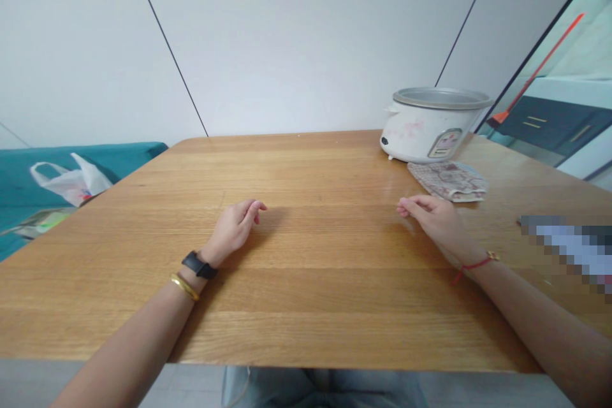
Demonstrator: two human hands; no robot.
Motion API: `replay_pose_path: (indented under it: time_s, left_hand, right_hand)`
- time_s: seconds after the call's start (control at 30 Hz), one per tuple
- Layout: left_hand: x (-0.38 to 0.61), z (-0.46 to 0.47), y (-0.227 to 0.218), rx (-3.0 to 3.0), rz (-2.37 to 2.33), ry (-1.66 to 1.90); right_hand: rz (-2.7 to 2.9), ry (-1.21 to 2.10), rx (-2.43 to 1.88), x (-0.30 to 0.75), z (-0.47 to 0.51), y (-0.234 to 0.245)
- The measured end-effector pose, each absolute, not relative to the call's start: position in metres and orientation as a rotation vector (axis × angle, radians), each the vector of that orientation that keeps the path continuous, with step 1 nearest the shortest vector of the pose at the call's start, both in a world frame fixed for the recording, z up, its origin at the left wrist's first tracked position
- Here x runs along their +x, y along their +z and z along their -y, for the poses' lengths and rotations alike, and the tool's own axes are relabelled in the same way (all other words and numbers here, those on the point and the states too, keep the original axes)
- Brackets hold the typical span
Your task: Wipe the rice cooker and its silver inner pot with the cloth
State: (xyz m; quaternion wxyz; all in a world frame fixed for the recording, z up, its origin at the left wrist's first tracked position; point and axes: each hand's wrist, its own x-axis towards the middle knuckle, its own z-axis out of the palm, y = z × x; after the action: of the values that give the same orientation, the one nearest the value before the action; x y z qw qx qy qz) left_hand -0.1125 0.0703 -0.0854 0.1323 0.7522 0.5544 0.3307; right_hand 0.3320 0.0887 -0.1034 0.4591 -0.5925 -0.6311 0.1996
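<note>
My left hand [233, 228] and right hand [430, 223] lay released and empty on the wooden bench [306, 325]; rice cooker [433, 126] and cloth [448, 181] stood aside, leaving the space before me free.

My left hand [234, 229] and right hand [433, 224] rest empty on the wooden tabletop [306, 331], well apart, fingers loosely curled; a black watch strap [198, 264] and a gold bangle [184, 287] circle my left wrist; a red string bracelet [475, 263] circles my right; nearest my right hand, a patterned cloth [448, 182] lies just in front of a white rice cooker [430, 137] with a metal inner pot [442, 98], far right; off the tabletop to the left, a white plastic bag [71, 178] lies on a teal cushion [29, 172].
</note>
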Motion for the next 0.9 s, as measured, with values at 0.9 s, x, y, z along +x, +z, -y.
replay_pose_path:
  time_s: [0.9]
  left_hand:
    - [-0.1037,-0.0620,-0.0765,2.306,-1.535,0.778]
  right_hand:
    - [1.555,0.524,-1.463,0.3327,-0.0897,-0.1040]
